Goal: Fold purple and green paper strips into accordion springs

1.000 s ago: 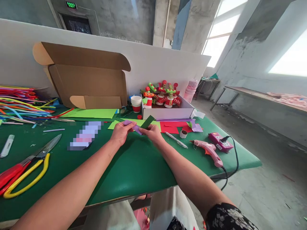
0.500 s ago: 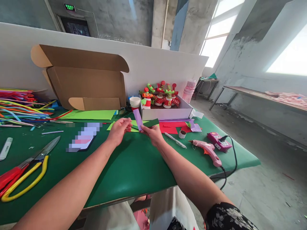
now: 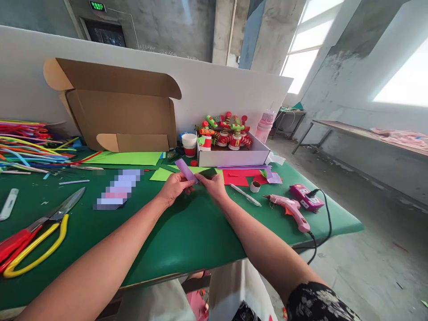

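Observation:
A purple paper strip (image 3: 186, 170) slants up and to the left above the green table, its lower end between my two hands. My left hand (image 3: 174, 188) pinches the strip near that end with thumb and fingers. From the other side, my right hand (image 3: 214, 183) has its fingertips closed on the strip's lower end. Behind the right fingers shows a dark green paper piece (image 3: 209, 172); whether it is held or lies on the table I cannot tell. Light green paper (image 3: 160, 174) lies just beyond the hands, and red paper (image 3: 238, 179) to the right.
A white box (image 3: 234, 158) of red and green figures stands behind, beside paper cups (image 3: 189, 145). To the right lie a pen (image 3: 245, 195), a cardboard ring (image 3: 255, 186) and a corded pink glue gun (image 3: 290, 209). Large scissors (image 3: 50, 227) and a blurred phone (image 3: 117, 189) lie left.
My left hand has moved right and closed on the purple strip, which only my right hand held before. The strip now leans further left.

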The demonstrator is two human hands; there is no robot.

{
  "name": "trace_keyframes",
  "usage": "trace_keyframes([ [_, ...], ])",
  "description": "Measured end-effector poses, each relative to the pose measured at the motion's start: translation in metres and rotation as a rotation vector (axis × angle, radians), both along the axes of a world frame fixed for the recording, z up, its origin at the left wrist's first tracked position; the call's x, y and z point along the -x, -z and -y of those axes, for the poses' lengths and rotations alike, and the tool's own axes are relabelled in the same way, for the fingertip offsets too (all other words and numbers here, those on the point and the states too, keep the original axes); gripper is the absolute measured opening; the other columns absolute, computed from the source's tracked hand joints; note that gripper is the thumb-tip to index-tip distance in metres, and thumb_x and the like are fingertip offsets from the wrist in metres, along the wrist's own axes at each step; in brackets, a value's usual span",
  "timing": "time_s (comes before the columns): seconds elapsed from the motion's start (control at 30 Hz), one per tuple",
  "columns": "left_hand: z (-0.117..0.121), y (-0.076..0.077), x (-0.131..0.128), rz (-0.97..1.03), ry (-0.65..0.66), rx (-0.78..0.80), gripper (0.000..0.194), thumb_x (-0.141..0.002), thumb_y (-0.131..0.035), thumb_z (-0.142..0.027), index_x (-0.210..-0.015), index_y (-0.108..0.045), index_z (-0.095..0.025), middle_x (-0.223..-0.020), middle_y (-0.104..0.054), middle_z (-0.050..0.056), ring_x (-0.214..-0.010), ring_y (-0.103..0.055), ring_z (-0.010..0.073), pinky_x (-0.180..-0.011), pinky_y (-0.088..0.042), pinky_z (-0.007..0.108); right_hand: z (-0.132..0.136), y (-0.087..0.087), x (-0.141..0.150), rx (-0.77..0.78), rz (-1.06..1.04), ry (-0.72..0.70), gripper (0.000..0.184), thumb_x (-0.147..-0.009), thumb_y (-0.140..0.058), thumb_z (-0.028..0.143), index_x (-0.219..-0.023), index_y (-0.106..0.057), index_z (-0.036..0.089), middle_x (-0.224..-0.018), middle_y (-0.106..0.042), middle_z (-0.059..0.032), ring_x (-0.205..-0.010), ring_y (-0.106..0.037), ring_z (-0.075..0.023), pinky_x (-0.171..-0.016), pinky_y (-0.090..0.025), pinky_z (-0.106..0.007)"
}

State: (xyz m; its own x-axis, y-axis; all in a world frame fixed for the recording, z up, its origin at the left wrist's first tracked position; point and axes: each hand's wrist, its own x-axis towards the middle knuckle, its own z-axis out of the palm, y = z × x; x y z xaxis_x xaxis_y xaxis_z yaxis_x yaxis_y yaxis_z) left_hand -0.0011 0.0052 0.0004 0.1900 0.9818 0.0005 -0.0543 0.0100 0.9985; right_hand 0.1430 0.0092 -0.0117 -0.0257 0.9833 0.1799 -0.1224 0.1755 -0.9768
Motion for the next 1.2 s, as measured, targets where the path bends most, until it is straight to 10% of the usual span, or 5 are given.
trace_keyframes([
  [0.67,-0.005,-0.002,0.015,-0.033,-0.012,0.022,0.032,-0.049,-0.084,-0.037,-0.065,-0.067,-0.015,-0.051,-0.063,0.003,-0.046,-0.054,0.014,-0.046,-0.043,0.027,-0.021,-0.008,-0.031,-0.021,-0.158,0.321,0.036,-0.062,-0.076,0.052,-0.072,-0.069,0.018,-0.059,-0.059,0.0014,-0.06,-0.054,-0.0124,-0.069,-0.051,-0.029],
  [0.93,0.001,-0.002,0.006,0.141,0.003,0.053,0.034,-0.047,-0.086,-0.035,-0.067,-0.067,-0.015,-0.057,-0.064,0.001,-0.053,-0.056,0.0147,-0.05,-0.044,0.027,-0.003,-0.007,-0.006,0.1,0.063,-0.273,0.048,-0.056,-0.08,0.059,-0.064,-0.056,0.018,-0.058,-0.059,0.0034,-0.053,-0.055,-0.0094,-0.053,-0.047,-0.022],
  [1.2,0.001,-0.003,0.004,0.155,-0.018,0.073,0.036,-0.046,-0.087,-0.034,-0.067,-0.066,-0.014,-0.058,-0.063,0.001,-0.05,-0.053,0.0119,-0.047,-0.042,0.025,0.0,-0.003,-0.001,0.059,0.168,-0.29,0.051,-0.057,-0.08,0.062,-0.069,-0.057,0.018,-0.059,-0.062,0.0011,-0.054,-0.056,-0.0114,-0.048,-0.045,-0.022],
])
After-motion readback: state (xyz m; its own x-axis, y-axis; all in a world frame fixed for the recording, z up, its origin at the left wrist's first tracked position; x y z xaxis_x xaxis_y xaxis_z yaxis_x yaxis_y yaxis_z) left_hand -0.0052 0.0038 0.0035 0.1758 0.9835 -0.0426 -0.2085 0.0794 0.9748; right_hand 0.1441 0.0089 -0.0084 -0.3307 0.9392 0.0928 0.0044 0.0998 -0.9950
